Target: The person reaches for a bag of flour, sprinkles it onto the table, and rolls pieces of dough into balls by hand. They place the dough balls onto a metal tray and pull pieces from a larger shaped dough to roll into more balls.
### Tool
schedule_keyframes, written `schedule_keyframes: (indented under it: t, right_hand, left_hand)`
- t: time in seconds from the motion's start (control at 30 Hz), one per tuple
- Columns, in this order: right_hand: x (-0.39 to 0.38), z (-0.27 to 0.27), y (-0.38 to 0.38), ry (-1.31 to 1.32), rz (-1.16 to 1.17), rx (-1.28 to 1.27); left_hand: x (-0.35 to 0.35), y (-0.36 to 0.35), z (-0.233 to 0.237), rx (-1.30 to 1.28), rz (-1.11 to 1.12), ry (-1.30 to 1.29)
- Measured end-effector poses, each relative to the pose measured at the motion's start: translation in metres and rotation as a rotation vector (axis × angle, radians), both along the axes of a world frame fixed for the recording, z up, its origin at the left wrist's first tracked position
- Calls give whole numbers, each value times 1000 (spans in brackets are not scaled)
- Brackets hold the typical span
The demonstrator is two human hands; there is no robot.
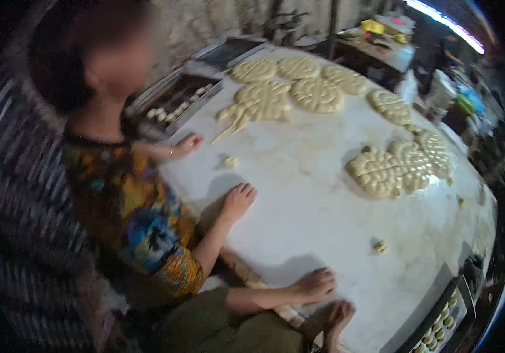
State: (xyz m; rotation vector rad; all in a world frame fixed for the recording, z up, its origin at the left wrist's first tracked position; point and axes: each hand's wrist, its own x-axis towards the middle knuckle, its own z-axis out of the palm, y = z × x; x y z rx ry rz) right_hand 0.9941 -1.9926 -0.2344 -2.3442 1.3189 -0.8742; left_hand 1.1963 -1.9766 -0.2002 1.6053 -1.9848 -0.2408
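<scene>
My left hand [315,286] rests on the pale tabletop [287,235] near its front edge, the fingers curled under. Just beside it, my right hand [338,317] is also curled, close to the edge. Whatever lies under or inside either hand is hidden. A small lump of dough [380,247] sits beyond my hands to the right. Further off lies a cluster of flattened dough pieces with ridged, strip-like surfaces [382,170], pressed against one another. At the lower right, a dark-rimmed tray [447,320] holds several small dough balls [440,329].
A co-worker [140,235] in a patterned top sits at left, with one hand [239,200] and another hand [189,144] on the table. Near them are a small dough lump [230,162], a tray of dough balls [173,125] and more ridged dough [264,101]. A cluttered side table [376,50] stands behind.
</scene>
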Motion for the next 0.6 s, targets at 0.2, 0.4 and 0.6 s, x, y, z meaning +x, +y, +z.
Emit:
schedule_keyframes:
  t: [0.2,0.4,0.6]
  right_hand:
    - [-110,-131,-27,535,-218,116]
    - [-30,21,5,104,108,-45]
    - [-23,16,-72,1,-21,607]
  left_hand:
    - [50,-52,41,151,339,-30]
    - [26,7,12,-16,189,-23]
    - [11,-59,51,156,448,62]
